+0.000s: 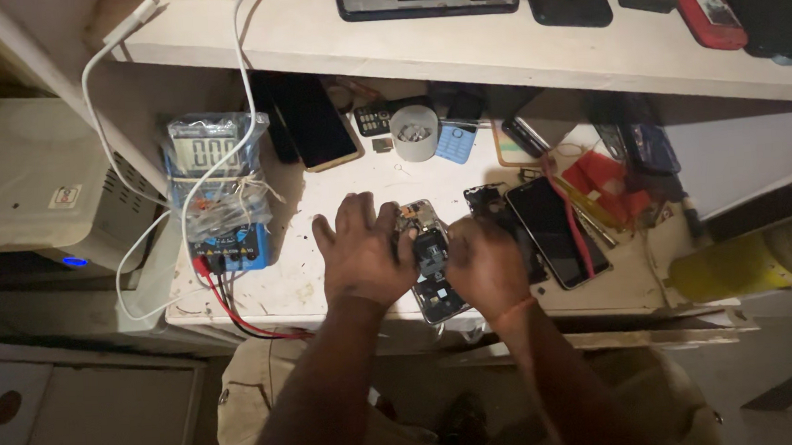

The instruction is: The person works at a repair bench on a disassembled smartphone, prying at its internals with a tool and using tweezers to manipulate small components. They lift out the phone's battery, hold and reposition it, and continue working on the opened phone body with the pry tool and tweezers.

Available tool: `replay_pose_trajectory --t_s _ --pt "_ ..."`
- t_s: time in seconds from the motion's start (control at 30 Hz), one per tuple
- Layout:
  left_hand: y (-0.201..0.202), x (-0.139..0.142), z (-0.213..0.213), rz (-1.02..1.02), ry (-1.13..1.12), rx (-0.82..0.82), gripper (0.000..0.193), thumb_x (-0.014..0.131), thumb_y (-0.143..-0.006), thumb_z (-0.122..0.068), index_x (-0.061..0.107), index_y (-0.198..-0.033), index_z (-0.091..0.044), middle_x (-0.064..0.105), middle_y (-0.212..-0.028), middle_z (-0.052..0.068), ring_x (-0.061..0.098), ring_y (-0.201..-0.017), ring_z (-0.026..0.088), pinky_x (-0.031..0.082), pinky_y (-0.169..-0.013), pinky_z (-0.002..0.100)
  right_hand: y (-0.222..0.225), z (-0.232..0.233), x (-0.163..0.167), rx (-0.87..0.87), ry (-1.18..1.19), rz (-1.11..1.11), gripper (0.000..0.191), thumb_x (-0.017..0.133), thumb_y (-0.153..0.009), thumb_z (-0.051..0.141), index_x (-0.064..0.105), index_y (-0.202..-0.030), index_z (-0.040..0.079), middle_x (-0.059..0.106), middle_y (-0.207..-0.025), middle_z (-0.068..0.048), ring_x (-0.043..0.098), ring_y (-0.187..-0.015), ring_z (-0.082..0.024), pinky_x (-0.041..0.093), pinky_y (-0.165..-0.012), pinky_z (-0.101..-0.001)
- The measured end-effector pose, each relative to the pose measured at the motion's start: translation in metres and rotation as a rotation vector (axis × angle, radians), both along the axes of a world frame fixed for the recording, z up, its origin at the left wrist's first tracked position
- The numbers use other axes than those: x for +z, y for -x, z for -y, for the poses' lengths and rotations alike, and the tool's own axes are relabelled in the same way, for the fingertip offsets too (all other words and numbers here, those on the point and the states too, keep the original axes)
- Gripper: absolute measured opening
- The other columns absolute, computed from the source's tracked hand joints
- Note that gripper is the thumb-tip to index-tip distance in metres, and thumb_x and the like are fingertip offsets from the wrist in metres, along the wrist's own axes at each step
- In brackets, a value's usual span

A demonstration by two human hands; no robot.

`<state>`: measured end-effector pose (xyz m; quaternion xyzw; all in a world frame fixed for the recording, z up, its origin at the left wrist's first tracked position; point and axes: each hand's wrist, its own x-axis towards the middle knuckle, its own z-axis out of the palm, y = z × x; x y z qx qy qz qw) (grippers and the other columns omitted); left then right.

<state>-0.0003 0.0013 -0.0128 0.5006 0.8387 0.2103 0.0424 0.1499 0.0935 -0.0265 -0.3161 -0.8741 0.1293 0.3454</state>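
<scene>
An opened phone [431, 259] with its back off lies on the white workbench [308, 278], circuit boards showing. My left hand [361, 250] grips its left side, fingers curled over the upper edge. My right hand [483, 261] presses on its right side, fingers closed over a part of it; what lies under those fingers is hidden. Just right of my right hand lies a dark phone screen [557, 231] with a red-handled tool [568, 212] across it.
A blue multimeter [217, 192] wrapped in plastic stands at the left with red and black leads [237, 315]. White cables [110, 121] hang from the upper shelf [459, 49], which holds several phones. A white cup [414, 132], small phones and red packets [606, 187] sit behind.
</scene>
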Motion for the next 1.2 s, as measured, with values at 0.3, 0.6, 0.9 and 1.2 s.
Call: replay_pose_trajectory --t_s 0.3,0.6,0.9,1.2 --pt "-0.001 0.001 0.000 0.021 0.047 0.016 0.056 0.057 -0.091 -0.040 0.056 -0.140 -0.013 0.040 -0.153 0.018 0.026 -0.149 0.032 0.010 -0.118 0.067 0.000 -0.003 -0.005 -0.048 0.164 -0.040 0.008 0.066 -0.088 0.007 0.073 -0.092 0.009 0.073 -0.086 -0.016 0.073 -0.073 -0.034 0.057 -0.065 -0.0409" --pt "-0.001 0.012 -0.001 0.073 0.154 0.007 0.056 0.054 -0.094 -0.042 0.053 -0.143 -0.016 0.037 -0.154 0.018 0.023 -0.150 0.032 0.008 -0.118 0.067 -0.003 -0.003 -0.003 -0.016 0.210 0.056 0.012 0.064 -0.091 0.007 0.074 -0.096 0.008 0.076 -0.089 -0.013 0.077 -0.075 -0.027 0.060 -0.068 -0.0361" --pt "0.000 0.008 0.000 0.053 0.084 0.007 0.056 0.056 -0.092 -0.042 0.056 -0.140 -0.013 0.039 -0.153 0.019 0.024 -0.149 0.034 0.009 -0.117 0.068 -0.002 -0.005 -0.005 0.004 0.157 0.018 0.011 0.065 -0.090 0.008 0.074 -0.095 0.008 0.075 -0.091 -0.015 0.076 -0.078 -0.030 0.060 -0.070 -0.0382" --pt "0.000 0.002 -0.001 0.024 0.030 0.011 0.055 0.058 -0.091 -0.041 0.057 -0.139 -0.014 0.041 -0.152 0.019 0.026 -0.148 0.034 0.010 -0.116 0.069 -0.002 -0.006 -0.007 -0.040 0.092 0.076 0.011 0.064 -0.091 0.009 0.075 -0.093 0.009 0.073 -0.087 -0.016 0.073 -0.076 -0.034 0.058 -0.068 -0.0432"
